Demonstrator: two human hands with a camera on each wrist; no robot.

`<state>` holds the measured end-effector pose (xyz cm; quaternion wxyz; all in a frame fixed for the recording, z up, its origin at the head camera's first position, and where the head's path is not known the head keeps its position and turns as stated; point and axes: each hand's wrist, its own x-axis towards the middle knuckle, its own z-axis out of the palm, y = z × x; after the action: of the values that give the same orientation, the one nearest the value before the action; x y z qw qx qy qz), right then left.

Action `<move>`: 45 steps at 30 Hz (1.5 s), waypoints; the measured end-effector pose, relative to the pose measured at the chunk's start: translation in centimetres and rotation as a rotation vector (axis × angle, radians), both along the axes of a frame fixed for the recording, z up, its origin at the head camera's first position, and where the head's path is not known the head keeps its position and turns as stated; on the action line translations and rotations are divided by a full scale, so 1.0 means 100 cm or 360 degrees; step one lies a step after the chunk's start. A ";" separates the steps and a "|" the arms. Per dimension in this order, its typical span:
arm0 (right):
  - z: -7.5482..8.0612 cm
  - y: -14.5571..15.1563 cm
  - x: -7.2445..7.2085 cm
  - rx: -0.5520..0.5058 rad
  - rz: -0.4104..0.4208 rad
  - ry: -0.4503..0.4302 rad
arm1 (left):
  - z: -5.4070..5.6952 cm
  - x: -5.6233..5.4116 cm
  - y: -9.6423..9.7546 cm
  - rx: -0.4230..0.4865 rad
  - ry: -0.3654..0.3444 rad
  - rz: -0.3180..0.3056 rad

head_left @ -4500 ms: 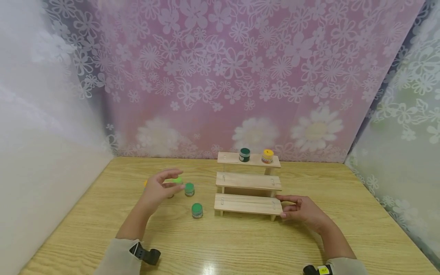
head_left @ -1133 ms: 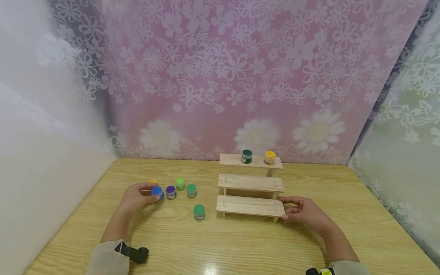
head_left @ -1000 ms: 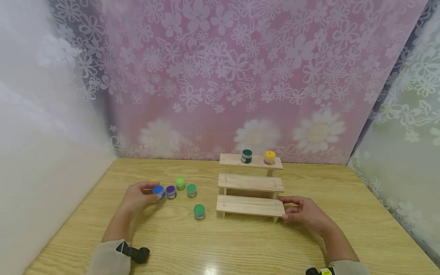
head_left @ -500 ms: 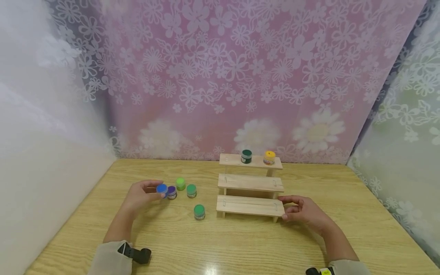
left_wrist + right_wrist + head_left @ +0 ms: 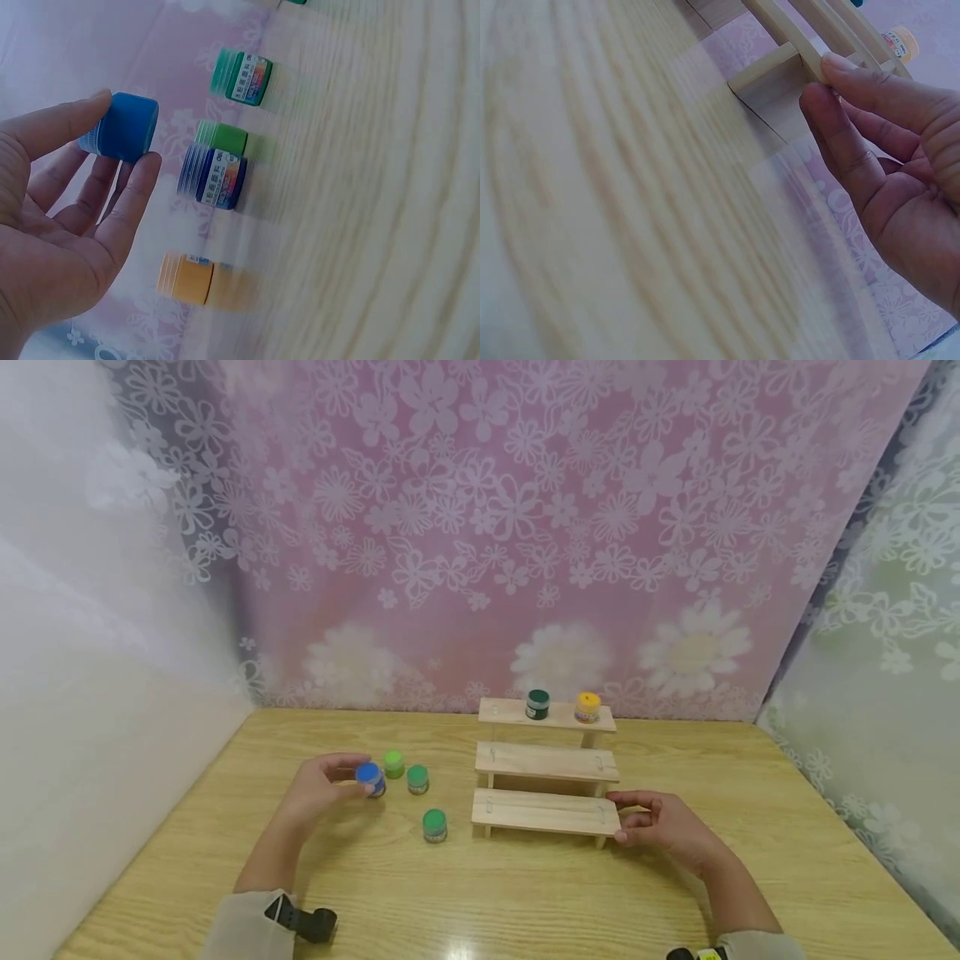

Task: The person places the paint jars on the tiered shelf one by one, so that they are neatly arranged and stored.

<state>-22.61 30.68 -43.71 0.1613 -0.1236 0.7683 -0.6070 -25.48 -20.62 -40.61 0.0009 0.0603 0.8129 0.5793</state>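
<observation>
My left hand (image 5: 318, 792) pinches a small blue paint jar (image 5: 370, 776) between thumb and fingers. In the left wrist view the blue jar (image 5: 129, 127) is tilted and held clear of the table. Beyond it stand a dark purple-blue jar (image 5: 214, 178), a light green jar (image 5: 222, 138), a green jar (image 5: 241, 77) and an orange jar (image 5: 186, 279). In the head view the hand and blue jar mostly hide the purple and orange ones. My right hand (image 5: 667, 828) pinches the right end of the lowest step of a three-tier wooden display stand (image 5: 546, 812).
On the stand's top step sit a dark green jar (image 5: 537, 704) and a yellow jar (image 5: 588, 707). Another green jar (image 5: 434, 825) stands nearer on the wooden table (image 5: 480, 893). A pink flowered curtain (image 5: 450, 568) hangs behind.
My left hand has gone from over the jars to the blue jar, then carried it rightward until it covers the purple one. My right hand stays at the stand.
</observation>
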 end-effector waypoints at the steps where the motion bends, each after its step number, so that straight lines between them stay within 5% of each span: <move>1: 0.000 0.000 0.000 0.0003 0.0004 0.0005 | 0.000 0.000 0.001 0.0005 0.0016 -0.0016; 45: -0.004 0.002 -0.003 0.0020 -0.0029 0.0009 | 0.007 0.012 0.067 0.0045 0.0088 -0.0085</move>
<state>-22.90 30.86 -44.15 0.1545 -0.1172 0.7735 -0.6033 -24.26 -13.92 -39.93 -0.0070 0.0981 0.8023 0.5887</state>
